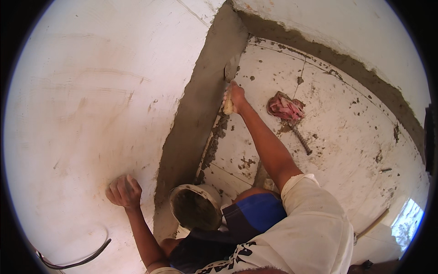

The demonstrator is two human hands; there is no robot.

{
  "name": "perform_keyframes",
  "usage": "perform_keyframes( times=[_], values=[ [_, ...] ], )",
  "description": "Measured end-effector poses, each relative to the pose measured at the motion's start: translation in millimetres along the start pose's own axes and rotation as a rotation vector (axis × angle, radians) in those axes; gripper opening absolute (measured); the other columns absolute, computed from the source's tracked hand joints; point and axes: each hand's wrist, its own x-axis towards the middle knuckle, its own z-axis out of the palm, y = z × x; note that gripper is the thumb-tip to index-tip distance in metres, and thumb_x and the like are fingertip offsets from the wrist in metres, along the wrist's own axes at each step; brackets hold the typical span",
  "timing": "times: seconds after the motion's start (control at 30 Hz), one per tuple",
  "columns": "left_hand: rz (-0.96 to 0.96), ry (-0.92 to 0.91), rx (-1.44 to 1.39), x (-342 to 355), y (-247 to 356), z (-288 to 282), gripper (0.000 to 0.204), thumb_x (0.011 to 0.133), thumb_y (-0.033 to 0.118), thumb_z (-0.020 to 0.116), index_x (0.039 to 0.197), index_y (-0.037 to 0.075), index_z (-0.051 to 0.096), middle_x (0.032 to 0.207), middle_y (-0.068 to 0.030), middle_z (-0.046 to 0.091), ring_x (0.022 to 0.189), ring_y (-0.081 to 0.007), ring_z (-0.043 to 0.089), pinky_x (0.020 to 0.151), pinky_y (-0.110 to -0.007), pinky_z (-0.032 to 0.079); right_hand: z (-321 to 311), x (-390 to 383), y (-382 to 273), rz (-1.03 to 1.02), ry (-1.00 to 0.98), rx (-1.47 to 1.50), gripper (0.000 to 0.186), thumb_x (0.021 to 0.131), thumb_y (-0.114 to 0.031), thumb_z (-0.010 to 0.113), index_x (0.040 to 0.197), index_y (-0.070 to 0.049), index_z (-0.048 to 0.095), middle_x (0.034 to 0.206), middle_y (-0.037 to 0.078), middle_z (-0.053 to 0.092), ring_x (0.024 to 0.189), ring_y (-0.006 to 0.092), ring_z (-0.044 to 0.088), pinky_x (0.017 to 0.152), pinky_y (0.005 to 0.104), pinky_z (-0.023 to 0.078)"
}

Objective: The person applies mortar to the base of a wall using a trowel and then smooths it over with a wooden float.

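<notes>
My right hand (236,97) is wrapped round the pale handle of a trowel (232,68). The trowel's blade lies against the strip of wet grey mortar (191,109) along the base of the left wall, near the far corner. My left hand (124,191) rests on the white wall (91,118) with its fingers curled in, and I see nothing in it. Below and between my arms stands a pale bucket (214,194) with grey mortar inside, close to the mortar strip and my legs.
A crumpled reddish cloth (286,108) and a ridged metal rod (302,140) lie on the white tiled floor (351,137). Mortar crumbs are scattered around them. Another mortar band (328,50) follows the far wall. A black cable (77,264) shows at lower left.
</notes>
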Motion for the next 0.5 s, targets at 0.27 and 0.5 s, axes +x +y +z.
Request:
perform_keyframes(
  times=[0.27,0.5],
  values=[
    [0.004,0.012,-0.003,-0.7,-4.7,0.6,0.018,0.081,0.019,0.073,0.094,0.011,0.063,0.09,-0.0074,0.063,0.08,-0.0297,0.057,0.071,-0.043,0.044,5.1,-44.2,57.3,0.089,-0.045,0.08,0.039,0.099,-0.048,0.044,0.095,-0.009,0.048,0.068,0.005,0.049,0.051,0.0186,0.05,0.047,0.0374,0.047],
    [0.0,0.028,-0.023,5.0,0.8,0.5,0.019,0.081,0.02,0.074,0.092,0.01,0.063,0.09,-0.009,0.062,0.079,-0.0317,0.056,0.07,-0.043,0.044,44.3,-52.6,27.7,-0.038,-0.164,0.225,0.04,0.098,-0.049,0.046,0.093,-0.009,0.048,0.067,0.006,0.05,0.05,0.0199,0.051,0.046,0.0387,0.047]
  ],
)
